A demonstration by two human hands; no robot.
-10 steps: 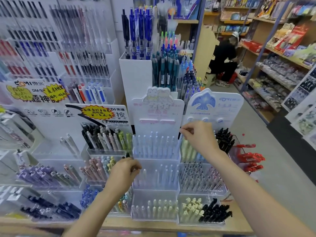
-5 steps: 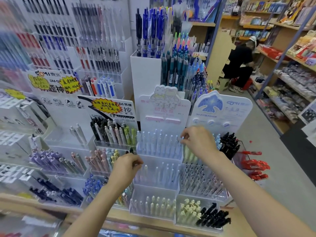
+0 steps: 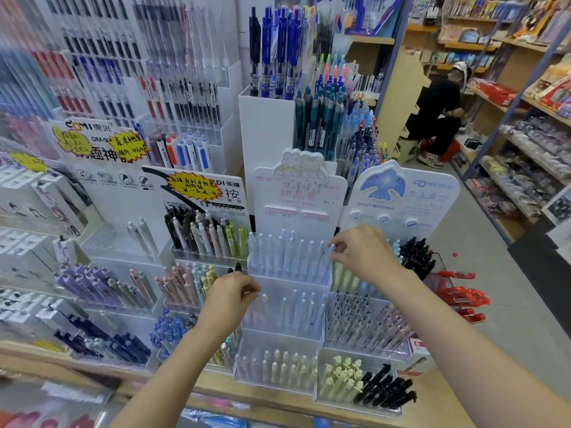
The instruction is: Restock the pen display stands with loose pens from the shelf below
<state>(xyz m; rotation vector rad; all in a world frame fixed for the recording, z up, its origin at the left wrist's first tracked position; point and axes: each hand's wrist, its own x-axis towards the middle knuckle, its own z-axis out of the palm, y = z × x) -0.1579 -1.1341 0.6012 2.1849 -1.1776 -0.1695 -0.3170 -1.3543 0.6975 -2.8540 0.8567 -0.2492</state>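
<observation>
Both hands have barely shifted since a second ago, while the view has drifted right and closer to the stand (image 3: 296,193). Right hand (image 3: 364,254) pinches a pale blue pen (image 3: 331,251) at the top tier's right end. Left hand (image 3: 230,299) curls at the middle tier's left edge, apparently pinching a pen top, though blur hides it.
</observation>
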